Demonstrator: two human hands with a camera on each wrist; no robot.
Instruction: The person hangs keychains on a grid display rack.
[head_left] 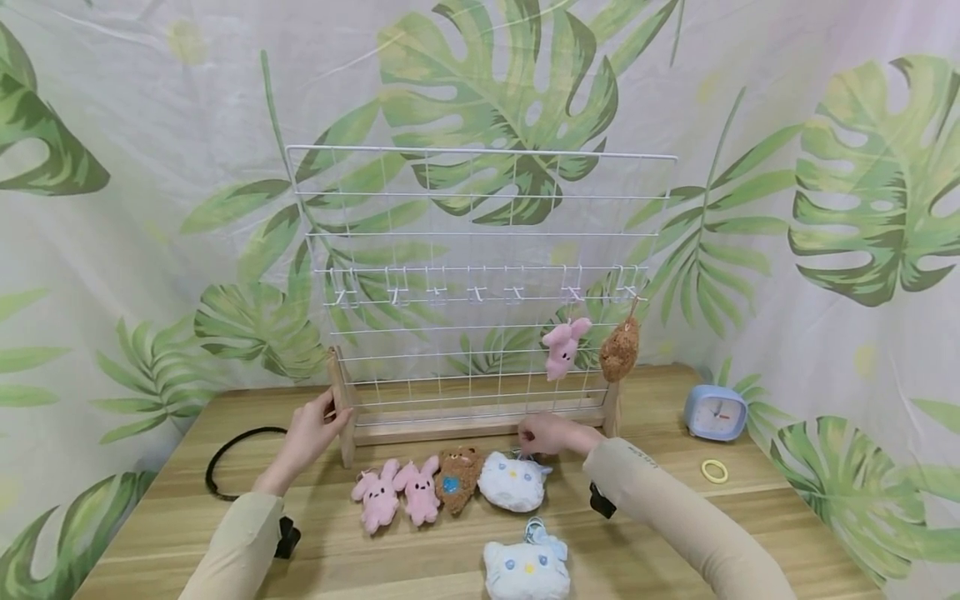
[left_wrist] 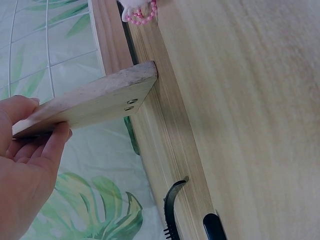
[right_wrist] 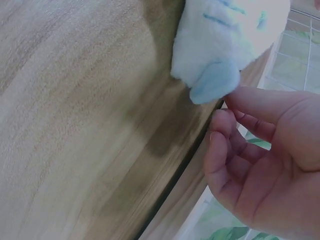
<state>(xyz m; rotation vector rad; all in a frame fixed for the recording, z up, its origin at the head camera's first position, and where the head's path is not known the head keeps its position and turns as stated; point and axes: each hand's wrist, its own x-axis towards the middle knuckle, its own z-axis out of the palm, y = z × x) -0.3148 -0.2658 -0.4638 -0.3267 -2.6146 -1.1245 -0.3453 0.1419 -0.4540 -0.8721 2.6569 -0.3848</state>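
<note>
My left hand (head_left: 306,433) grips the wooden side post (left_wrist: 100,100) of a white wire grid rack (head_left: 480,152), thumb on one face and fingers on the other. At the rack's foot my right hand (head_left: 553,434) pinches at the top of a white cat plush (head_left: 512,483). In the right wrist view the thumb meets its blue bow (right_wrist: 216,82), with the other fingers curled below; the hanging loop is mostly hidden there. A second white cat plush (head_left: 527,571) lies nearer me. Left of the first are a brown bear plush (head_left: 458,479) and two pink rabbit plushes (head_left: 378,497).
Several hooks (head_left: 476,293) line the grid. From the right-hand ones hang a pink rabbit plush (head_left: 564,348) and a brown plush (head_left: 620,350). A black headband (head_left: 217,460) lies at left. On the right are a blue clock (head_left: 716,412) and a yellow ring (head_left: 715,472).
</note>
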